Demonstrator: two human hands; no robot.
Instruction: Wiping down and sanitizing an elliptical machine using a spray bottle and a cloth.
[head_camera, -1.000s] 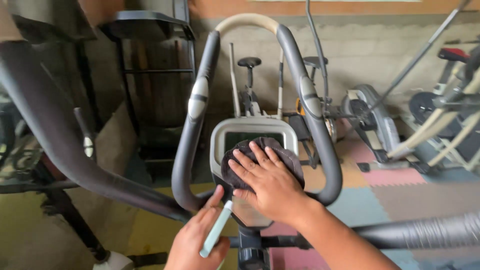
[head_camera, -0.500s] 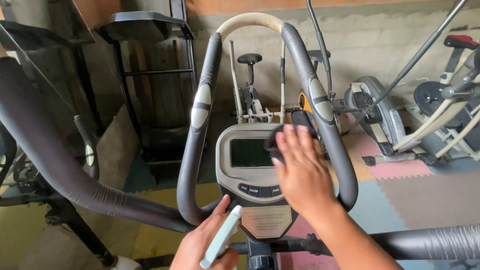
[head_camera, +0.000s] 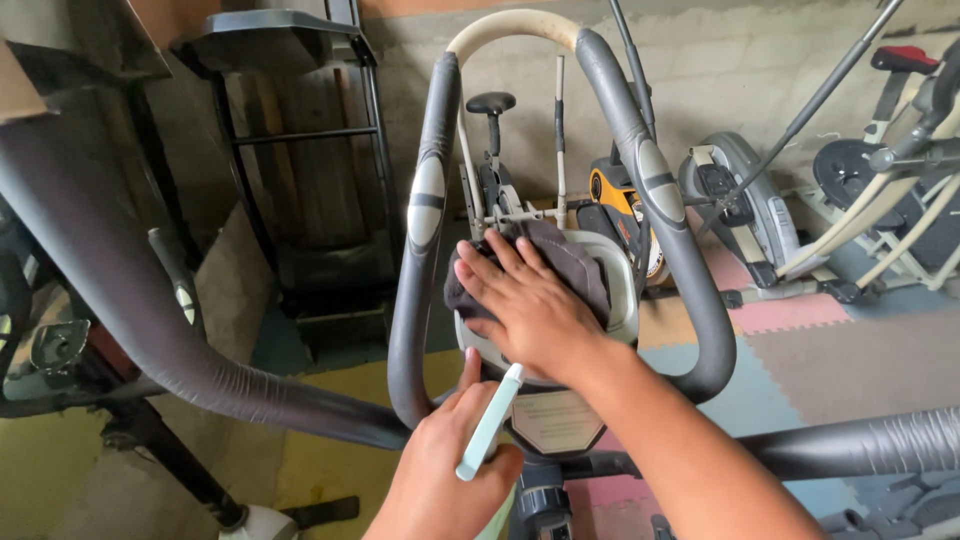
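Right arm: your forearm comes in from the lower right and runs up and left across the frame to the machine's console (head_camera: 622, 290).
Right hand (head_camera: 530, 310): palm down, fingers spread flat and pointing up-left, pressing a dark grey cloth (head_camera: 570, 262) against the console face. The grip is open and flat, not pinching.
Cloth: bunched under your right hand, covering most of the console's upper part, between the two grey handlebars (head_camera: 425, 215).
Left arm: it rises from the bottom edge, hand just below the console.
Left hand (head_camera: 440, 480): fingers curled shut round a pale blue-green spray bottle (head_camera: 488, 425), thumb raised along it; the bottle's slim upper part slants up toward your right wrist.
Surroundings: other exercise machines (head_camera: 740, 210) stand behind on coloured foam floor mats (head_camera: 800, 360).
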